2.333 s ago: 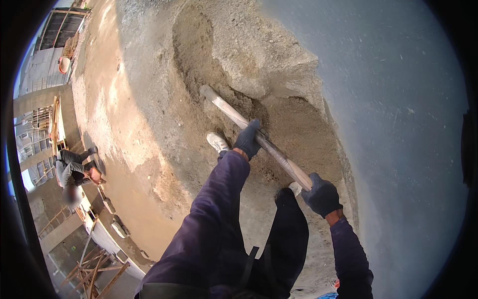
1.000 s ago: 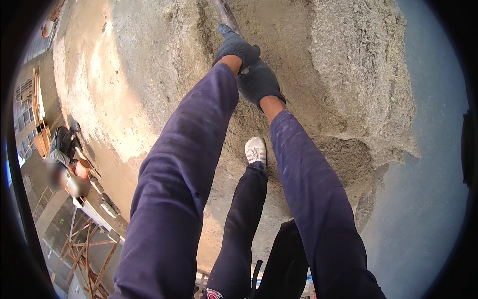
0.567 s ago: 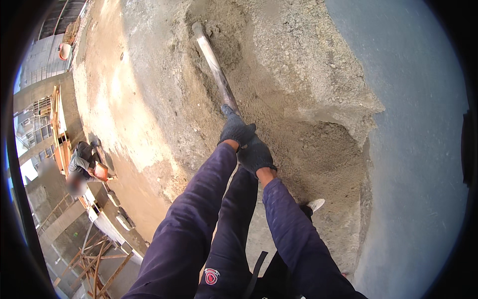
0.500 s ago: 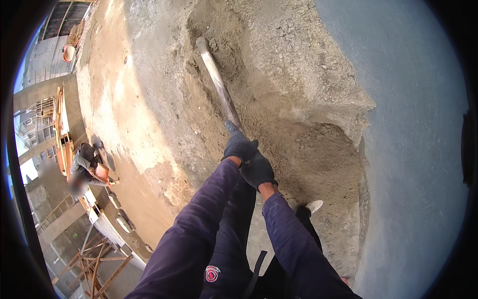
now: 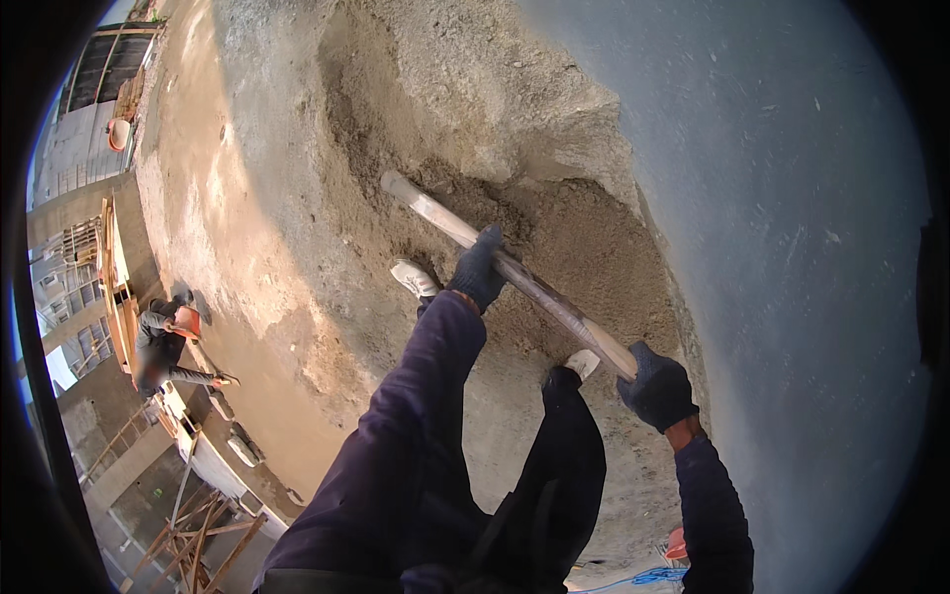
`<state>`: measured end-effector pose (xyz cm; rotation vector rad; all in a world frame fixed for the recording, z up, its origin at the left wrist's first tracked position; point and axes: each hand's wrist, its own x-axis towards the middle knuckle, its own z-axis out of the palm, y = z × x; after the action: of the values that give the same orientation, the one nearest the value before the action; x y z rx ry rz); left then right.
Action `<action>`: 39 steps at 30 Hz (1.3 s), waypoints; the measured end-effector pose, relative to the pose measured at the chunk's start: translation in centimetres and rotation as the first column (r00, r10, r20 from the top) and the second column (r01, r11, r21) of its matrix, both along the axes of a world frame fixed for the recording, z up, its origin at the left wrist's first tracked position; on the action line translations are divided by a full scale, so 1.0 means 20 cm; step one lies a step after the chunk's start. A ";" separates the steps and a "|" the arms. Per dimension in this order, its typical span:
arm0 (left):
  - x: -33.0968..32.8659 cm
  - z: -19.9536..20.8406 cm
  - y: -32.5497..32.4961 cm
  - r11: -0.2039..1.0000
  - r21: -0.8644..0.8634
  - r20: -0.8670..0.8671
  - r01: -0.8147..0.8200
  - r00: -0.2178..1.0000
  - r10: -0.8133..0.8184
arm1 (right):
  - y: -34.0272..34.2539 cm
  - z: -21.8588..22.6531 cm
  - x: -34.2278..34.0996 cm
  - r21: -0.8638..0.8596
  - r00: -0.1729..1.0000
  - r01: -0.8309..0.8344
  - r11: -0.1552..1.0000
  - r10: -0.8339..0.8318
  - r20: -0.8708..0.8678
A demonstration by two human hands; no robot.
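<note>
A long wooden tool handle [image 5: 554, 301] slants across the middle of the head view, its far end lying over a hollow in grey-brown sand [image 5: 594, 238]. No blade or tool head can be made out at that end. My left hand [image 5: 479, 269], in a dark knitted glove, is closed around the handle near its middle. Farther right and nearer to me, my right hand [image 5: 659, 388], gloved the same way, grips the handle's near end. My white shoes [image 5: 413, 278] stand on either side of the shaft.
A smooth blue-grey surface [image 5: 772, 247] borders the sand on the right. At the left, a person [image 5: 163, 337] crouches on wet-looking ground with an orange-red container [image 5: 186, 323]. Timber planks [image 5: 117, 287] lie behind them. Blue cord [image 5: 643, 576] and a red object [image 5: 677, 544] sit bottom right.
My hands were close together on the handle and are now wide apart, the right one farther right. The handle has swung from steep to more level. Both shoes now show fully.
</note>
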<state>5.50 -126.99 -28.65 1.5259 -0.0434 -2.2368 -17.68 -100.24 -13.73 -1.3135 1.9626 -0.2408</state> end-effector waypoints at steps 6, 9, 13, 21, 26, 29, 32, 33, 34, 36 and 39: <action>-0.32 0.29 0.78 0.990 0.142 -0.237 0.005 0.971 0.029 | 0.74 0.20 -0.09 0.277 0.962 0.226 0.934 -0.171 -0.211; -0.26 0.51 0.69 0.987 0.035 -0.259 0.160 0.955 -0.145 | 0.79 0.30 0.05 0.323 0.958 0.264 0.909 -0.209 -0.195; 0.05 0.72 0.10 0.922 -0.070 -0.026 0.382 0.923 -0.384 | 0.36 0.28 0.40 0.242 0.975 0.224 0.944 -0.216 -0.059; 0.64 0.63 -1.68 0.802 -0.515 0.434 0.304 0.899 -0.062 | -1.49 -0.19 1.23 -0.080 0.948 0.253 0.964 -0.230 0.220; 0.81 0.62 -2.54 0.517 -0.716 0.524 0.468 0.850 -0.044 | -2.82 -0.48 1.45 -0.354 0.930 0.296 0.887 -0.184 0.318; 0.97 0.63 -2.58 0.520 -0.679 0.622 0.518 0.782 0.034 | -3.64 -0.60 1.52 -0.271 0.920 0.333 0.903 -0.249 0.302; 1.25 0.62 -2.38 0.667 -0.619 0.593 0.415 0.803 0.050 | -4.16 -0.73 1.55 -0.220 0.916 0.345 0.912 -0.276 0.292; 1.35 0.61 -2.29 0.710 -0.569 0.606 0.414 0.795 0.023 | -4.21 -0.78 1.54 -0.060 0.879 0.343 0.937 -0.297 0.374; 1.45 0.61 -2.19 0.741 -0.511 0.653 0.435 0.758 0.005 | -4.21 -0.82 1.52 0.112 0.835 0.322 0.940 -0.338 0.434; 1.62 0.59 -1.99 0.796 -0.390 0.724 0.463 0.688 -0.046 | -4.09 -0.91 1.46 0.255 0.836 0.279 0.926 -0.365 0.410; 1.69 0.54 -1.77 0.857 -0.233 0.758 0.460 0.638 -0.137 | -3.66 -0.96 1.40 0.191 0.936 0.248 0.950 -0.286 0.207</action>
<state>39.33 -162.30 -17.84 2.1483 -1.0232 -1.5106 10.40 -173.51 -32.84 -0.8695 1.9112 -0.3436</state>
